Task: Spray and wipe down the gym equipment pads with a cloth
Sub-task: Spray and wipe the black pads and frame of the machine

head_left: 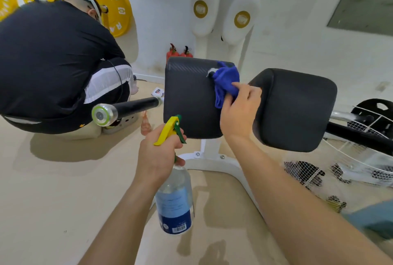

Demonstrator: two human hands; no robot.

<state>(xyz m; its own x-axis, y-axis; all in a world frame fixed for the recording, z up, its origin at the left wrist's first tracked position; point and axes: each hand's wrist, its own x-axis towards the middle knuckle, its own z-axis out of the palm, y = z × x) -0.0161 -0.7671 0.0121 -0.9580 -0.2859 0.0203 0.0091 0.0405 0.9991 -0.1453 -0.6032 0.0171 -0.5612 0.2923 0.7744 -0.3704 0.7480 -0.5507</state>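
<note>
Matt textured black pad (189,96), fuzzy blue cloth (226,81), clear plastic bottle (174,198)

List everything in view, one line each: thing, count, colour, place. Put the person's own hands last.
left pad: 1, black, centre
right pad: 1, black, right of centre
cloth: 1, blue, on the left pad's upper right
spray bottle: 1, clear, blue label, yellow-green trigger, lower centre
weight plates: 3, yellow, upper left
fire extinguishers: 2, red, behind the left pad
cushions: 2, white, top centre
bar: 1, black, silver end, left of centre
fan: 1, white grille, lower right
other person: 1, black top, crouched at left
left hand: 1, grips the spray bottle
right hand: 1, holds the cloth against the left pad
</note>
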